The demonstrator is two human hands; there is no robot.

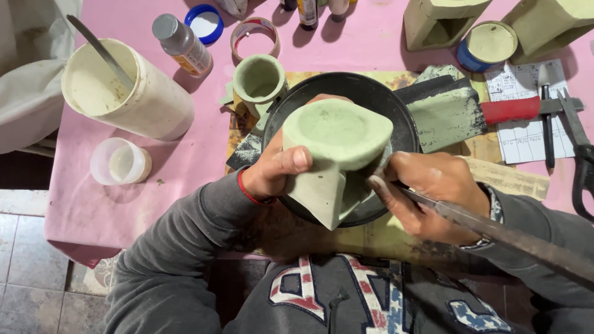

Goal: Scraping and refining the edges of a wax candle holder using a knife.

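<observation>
Left hand (275,170) clamped on the green clay piece (334,154), thumb across its near face, other fingers hidden behind it. Piece sits tilted over the black bowl (371,93), wide dished end up and toward the far side of the table, narrow end pointing down toward the person's chest; long axis runs roughly far-to-near, slightly left-leaning at the bottom. Right hand (433,195) closed around a long metal blade (495,232); the blade's free end trails off to the lower right, working tip at the piece's right flank, touching or just off it, can't tell which. So the piece lies directly left of the right fingers, and the blade runs crosswise to the piece's axis. Left hand is the one on the piece; right is just beside it. Around: small green cup (260,77) just left of the bowl, white tub (124,89) with a stick in it farther left, red-handled scraper (470,111) to the right, scissors (581,154) at far right, all on a pink cloth (93,204).
</observation>
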